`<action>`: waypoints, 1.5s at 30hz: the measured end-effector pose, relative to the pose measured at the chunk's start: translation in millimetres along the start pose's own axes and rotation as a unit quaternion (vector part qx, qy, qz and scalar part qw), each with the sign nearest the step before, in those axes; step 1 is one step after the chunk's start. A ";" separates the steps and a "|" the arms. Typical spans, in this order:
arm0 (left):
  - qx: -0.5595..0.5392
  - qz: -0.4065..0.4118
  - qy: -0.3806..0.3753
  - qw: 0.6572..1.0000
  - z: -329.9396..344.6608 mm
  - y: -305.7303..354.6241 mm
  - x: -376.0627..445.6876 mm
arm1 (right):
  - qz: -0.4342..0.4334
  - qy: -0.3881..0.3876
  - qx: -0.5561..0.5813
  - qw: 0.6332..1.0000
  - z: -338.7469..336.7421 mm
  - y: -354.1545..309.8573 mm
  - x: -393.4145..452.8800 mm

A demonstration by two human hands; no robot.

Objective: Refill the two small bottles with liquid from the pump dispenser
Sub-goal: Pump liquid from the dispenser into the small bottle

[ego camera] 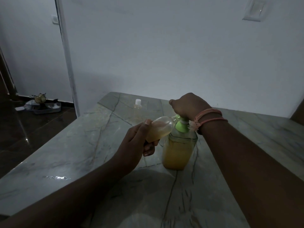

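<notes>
Head view, dim light. Far left, on the dark floor beyond the table, lies a tray of clutter [44, 107], well apart from the work. The left hand [139, 142] grips the lower body of a small clear bottle [160, 129], tilted almost on its side with its open mouth set against the green pump nozzle [177, 116]; amber liquid pools in its lower part. The bottle looks light, thin-walled and squeezable, and probably slick if wetted, so a hold low on the body, away from the mouth, suits it. Behind, a second small bottle [137, 111] stands upright and capped on the marble table [82, 145], apart from both hands. The pump dispenser [179, 150], a broad clear jar more than half full of amber liquid, stands just right of the tilted bottle; it appears heavy and steady. The right hand [189, 106], fingers curled, bears down on the pump head; whether it grasps or merely presses is hard to tell. The table's left edge is near; open surface lies toward the viewer and to the right.
</notes>
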State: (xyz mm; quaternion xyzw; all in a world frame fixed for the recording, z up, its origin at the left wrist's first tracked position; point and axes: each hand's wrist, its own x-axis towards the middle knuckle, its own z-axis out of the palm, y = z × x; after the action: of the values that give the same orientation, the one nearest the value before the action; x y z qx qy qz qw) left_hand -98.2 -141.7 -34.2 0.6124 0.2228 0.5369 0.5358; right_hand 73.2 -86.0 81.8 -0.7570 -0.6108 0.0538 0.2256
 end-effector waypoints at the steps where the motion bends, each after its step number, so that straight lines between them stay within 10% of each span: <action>1: 0.000 -0.002 0.000 1.000 0.5 0.0 -0.7 | -0.007 -0.006 -0.010 1.000 -0.9 -0.8 1.1; 45: -0.016 0.006 -0.004 1.000 0.4 -2.9 2.2 | -0.012 0.012 -0.018 1.000 -3.0 -1.0 1.0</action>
State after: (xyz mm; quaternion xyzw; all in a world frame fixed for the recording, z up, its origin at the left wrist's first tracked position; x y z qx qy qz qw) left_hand -96.2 -139.0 -35.8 0.6074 0.2083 0.5414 0.5428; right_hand 73.6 -85.7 85.1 -0.7542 -0.6180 0.0308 0.2195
